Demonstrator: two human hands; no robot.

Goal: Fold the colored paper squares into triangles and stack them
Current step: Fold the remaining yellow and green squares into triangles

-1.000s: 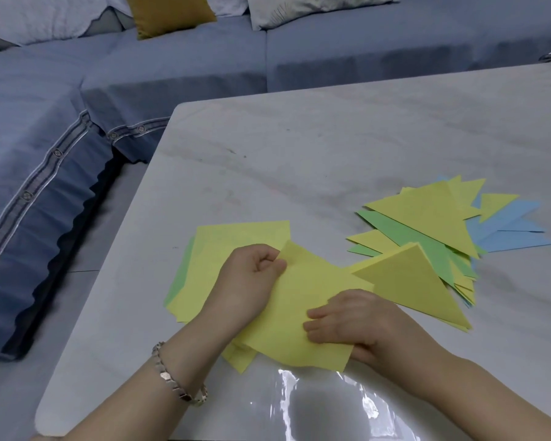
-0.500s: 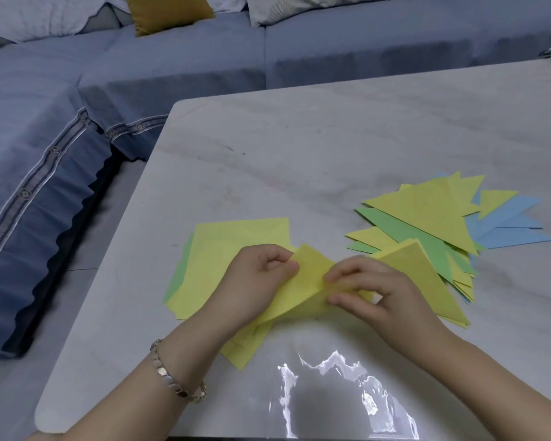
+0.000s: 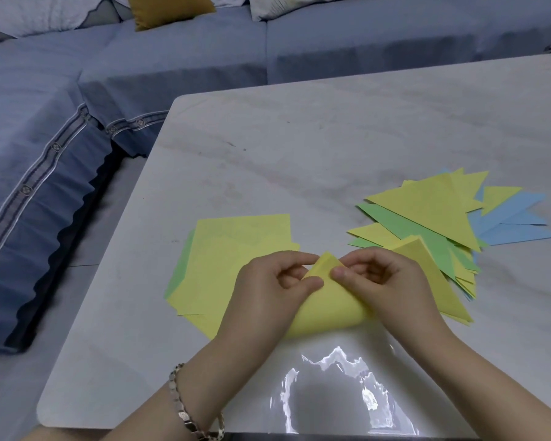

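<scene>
A yellow paper square (image 3: 326, 305) lies bent over on itself in front of me, its two opposite corners brought together at the top, the fold still rounded. My left hand (image 3: 268, 294) pinches the joined corners from the left and my right hand (image 3: 382, 278) pinches them from the right. Left of my hands lies a pile of unfolded squares (image 3: 236, 249), yellow on top with a green one showing at its left edge. To the right spreads a loose stack of folded triangles (image 3: 433, 214) in yellow, green and blue.
The grey marble table (image 3: 299, 148) has a rounded corner at its near left and a bright glare patch near its front edge. A blue sofa (image 3: 172, 58) with cushions runs along the far and left sides.
The flat yellow square has been folded: my right hand lifted its near corner up and over to meet the far corner held by my left hand. Both hands now pinch the corners together.
</scene>
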